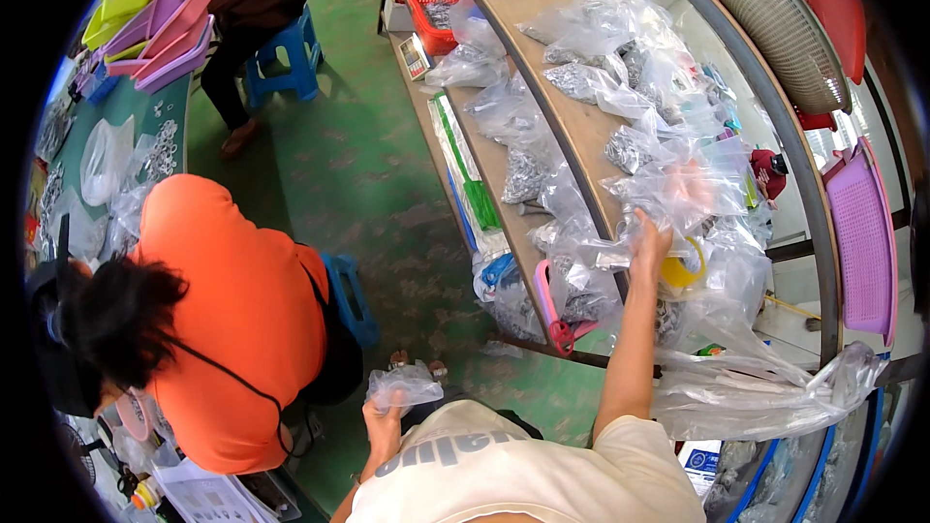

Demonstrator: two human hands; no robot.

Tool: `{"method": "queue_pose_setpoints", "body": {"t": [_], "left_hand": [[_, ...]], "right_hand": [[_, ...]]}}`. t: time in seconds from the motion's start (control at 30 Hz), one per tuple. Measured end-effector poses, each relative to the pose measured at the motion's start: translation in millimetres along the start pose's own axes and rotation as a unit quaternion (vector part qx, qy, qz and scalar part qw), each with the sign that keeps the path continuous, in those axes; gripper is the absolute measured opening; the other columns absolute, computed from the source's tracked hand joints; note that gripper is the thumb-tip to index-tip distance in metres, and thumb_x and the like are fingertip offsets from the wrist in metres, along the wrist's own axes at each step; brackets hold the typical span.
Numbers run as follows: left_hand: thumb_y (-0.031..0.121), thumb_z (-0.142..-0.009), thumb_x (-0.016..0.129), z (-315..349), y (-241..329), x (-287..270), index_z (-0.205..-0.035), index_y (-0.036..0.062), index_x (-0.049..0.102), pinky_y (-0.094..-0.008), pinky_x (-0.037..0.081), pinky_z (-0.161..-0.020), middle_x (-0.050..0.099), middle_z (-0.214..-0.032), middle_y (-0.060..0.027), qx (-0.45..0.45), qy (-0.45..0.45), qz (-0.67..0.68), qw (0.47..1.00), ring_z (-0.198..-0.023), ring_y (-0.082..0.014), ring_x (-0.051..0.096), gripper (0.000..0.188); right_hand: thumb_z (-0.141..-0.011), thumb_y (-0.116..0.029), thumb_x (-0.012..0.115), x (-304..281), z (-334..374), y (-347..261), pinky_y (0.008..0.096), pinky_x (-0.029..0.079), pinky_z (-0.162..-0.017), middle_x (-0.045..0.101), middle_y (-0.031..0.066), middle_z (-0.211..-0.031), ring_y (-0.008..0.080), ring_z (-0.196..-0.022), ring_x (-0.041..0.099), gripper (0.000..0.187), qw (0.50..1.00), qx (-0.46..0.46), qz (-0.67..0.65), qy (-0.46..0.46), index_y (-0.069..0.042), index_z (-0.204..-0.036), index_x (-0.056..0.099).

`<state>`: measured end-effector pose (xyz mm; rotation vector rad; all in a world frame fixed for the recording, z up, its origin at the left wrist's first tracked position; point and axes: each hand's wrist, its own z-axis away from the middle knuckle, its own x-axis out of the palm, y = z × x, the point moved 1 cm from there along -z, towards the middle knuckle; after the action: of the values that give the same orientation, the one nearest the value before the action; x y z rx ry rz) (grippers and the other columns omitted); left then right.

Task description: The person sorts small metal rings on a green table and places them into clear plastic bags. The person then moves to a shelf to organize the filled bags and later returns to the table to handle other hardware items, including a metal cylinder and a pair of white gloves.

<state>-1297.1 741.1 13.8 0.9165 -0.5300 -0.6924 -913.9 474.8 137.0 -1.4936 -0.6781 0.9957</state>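
Lining the shelf (586, 126), filled clear bags (632, 149) crowd the right hand (652, 242).

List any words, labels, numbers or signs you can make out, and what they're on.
I'll say where print stands, without copying it:
Cream shirt: large grey lettering across the back.
Blue-and-white package: print too small to read.
Paper sheets: print too blurred to read.
White scale: markings too small to read.

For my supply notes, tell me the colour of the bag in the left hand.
The bag in the left hand looks clear and colourless; see the head view.
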Motion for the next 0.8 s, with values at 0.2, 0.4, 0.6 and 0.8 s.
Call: {"method": "queue_pose_setpoints", "body": {"t": [0.2, 0.4, 0.6, 0.8], "left_hand": [[0.021, -0.082, 0.062, -12, 20, 8, -0.082, -0.0013, 0.062, -0.0263, 0.043, -0.066, 0.061, -0.076, -0.0021, 0.023, 0.002, -0.033, 0.999, -0.07, -0.0094, 0.052, 0.022], [0.022, -0.083, 0.061, -19, 15, 13, -0.083, -0.0009, 0.061, -0.0272, 0.043, -0.066, 0.061, -0.077, -0.0028, 0.014, 0.006, -0.003, 1.0, -0.069, -0.01, 0.052, 0.023], [0.021, -0.083, 0.061, -25, 11, 20, -0.082, -0.0013, 0.061, -0.0278, 0.043, -0.065, 0.061, -0.077, -0.0031, -0.006, -0.018, -0.029, 0.999, -0.069, -0.0104, 0.053, 0.023], [0.021, -0.082, 0.062, -33, 2, 22, -0.082, -0.0013, 0.061, -0.0273, 0.043, -0.065, 0.061, -0.076, -0.003, -0.008, -0.014, 0.002, 1.0, -0.069, -0.0104, 0.053, 0.022]], "right_hand": [[-0.082, -0.004, 0.049, 16, -25, -10, 0.035, 0.039, -0.085, 0.062, 0.0132, -0.092, 0.0277, -0.091, 0.055, 0.028, 0.911, -0.344, 0.226, 0.023, 0.004, -0.109, 0.05], [-0.079, -0.012, 0.057, 33, -46, -40, 0.0374, 0.043, -0.077, 0.063, 0.0163, -0.081, 0.0304, -0.079, 0.06, 0.035, 0.93, -0.193, 0.305, -0.073, 0.007, -0.107, 0.049], [-0.076, -0.017, 0.062, -8, -124, 4, 0.0298, 0.045, -0.053, 0.06, 0.0106, -0.074, 0.0157, -0.056, 0.056, 0.041, 0.936, -0.174, 0.301, -0.051, 0.004, -0.108, 0.049], [-0.074, -0.015, 0.063, -39, -85, -11, 0.0225, 0.038, -0.045, 0.052, 0.0011, -0.064, 0.0093, -0.05, 0.047, 0.024, 0.996, -0.037, 0.065, -0.05, -0.005, -0.094, 0.055]]}}
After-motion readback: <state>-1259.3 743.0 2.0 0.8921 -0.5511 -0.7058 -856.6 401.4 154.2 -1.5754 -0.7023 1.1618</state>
